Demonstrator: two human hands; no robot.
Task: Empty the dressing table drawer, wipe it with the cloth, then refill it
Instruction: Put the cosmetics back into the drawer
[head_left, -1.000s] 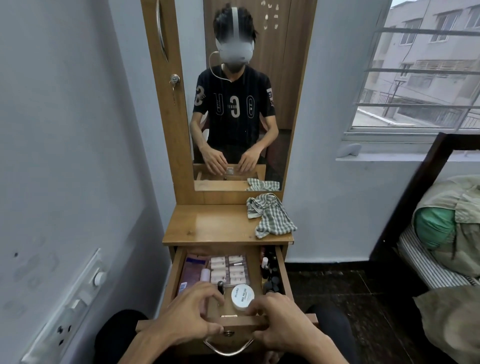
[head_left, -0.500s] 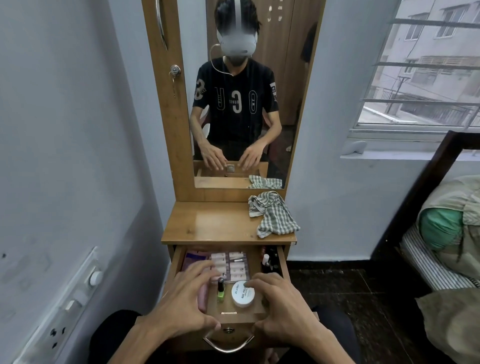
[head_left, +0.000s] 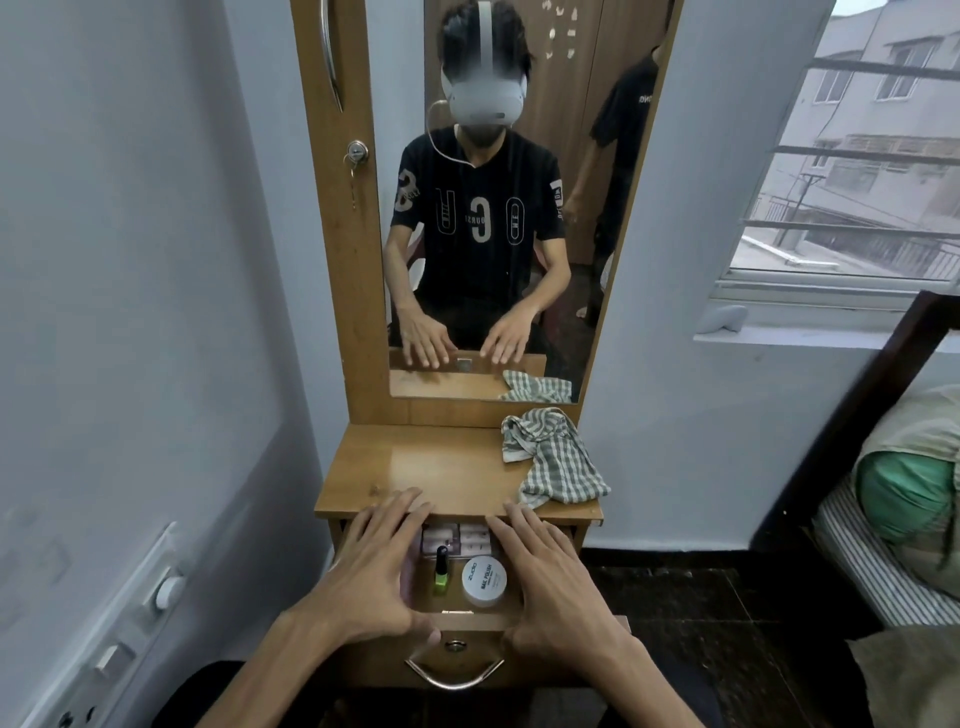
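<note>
The wooden drawer (head_left: 470, 621) of the dressing table stands pulled out below the tabletop (head_left: 441, 467). Inside it I see a green nail polish bottle (head_left: 441, 571), a round white jar (head_left: 484, 579) and pale flat packs (head_left: 457, 538) at the back. My left hand (head_left: 371, 577) hovers over the drawer's left side with fingers spread, holding nothing. My right hand (head_left: 545, 577) is spread the same way over the right side and hides what lies there. A checked cloth (head_left: 553, 457) lies crumpled on the tabletop's right end.
A tall mirror (head_left: 498, 208) rises behind the tabletop and reflects me and a second person standing behind. A metal handle (head_left: 454, 675) hangs on the drawer front. A switch panel (head_left: 130, 623) is on the left wall; a bed (head_left: 909, 519) stands at right.
Both hands have lifted off the drawer's front edge and moved forward over its contents, fingers spreading flat. The camera has tilted up and drawn closer.
</note>
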